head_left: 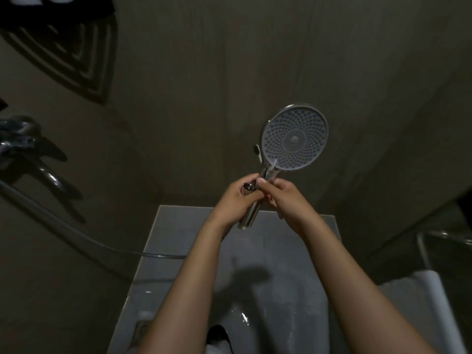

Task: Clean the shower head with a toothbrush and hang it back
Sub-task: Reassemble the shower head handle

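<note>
The shower head (293,139) is held upright in front of the wall, with its round grey nozzle face turned toward me. My left hand (233,201) grips its chrome handle, and a threaded metal end shows above the fingers. My right hand (287,200) meets the left one at the handle and holds a pale, translucent toothbrush (273,166). The brush tip lies against the lower edge of the nozzle face. A short end of the brush shows below the right hand. The fingers hide the middle of both handles.
A grey toilet cistern lid (178,226) and the bowl lie right below my arms. The shower hose (76,235) runs from the left to behind my left forearm. A chrome mixer tap (28,146) and a wire shelf (69,54) hang on the left wall. A metal rail (425,251) stands at the right.
</note>
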